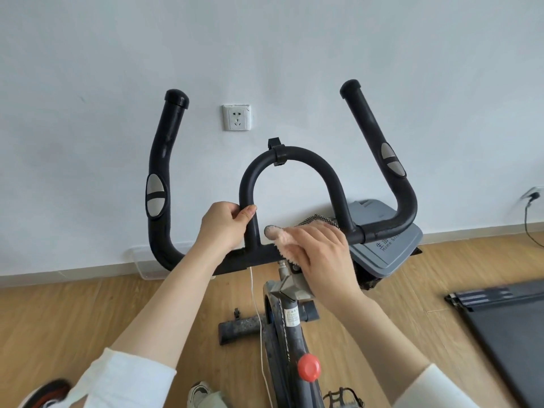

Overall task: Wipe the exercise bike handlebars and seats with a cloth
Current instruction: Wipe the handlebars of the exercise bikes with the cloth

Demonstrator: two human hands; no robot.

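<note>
White wall [117, 54]; cloth [279, 241] under right hand [321, 251], left hand [226, 223] gripping handlebars [306, 159].

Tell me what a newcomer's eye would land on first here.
The black handlebars fill the middle, horns rising against the pale wall. The left hand grips the centre loop's left leg, while the right hand holds a pink cloth against the crossbar. Lower down, a red knob stands out on the frame.
</note>
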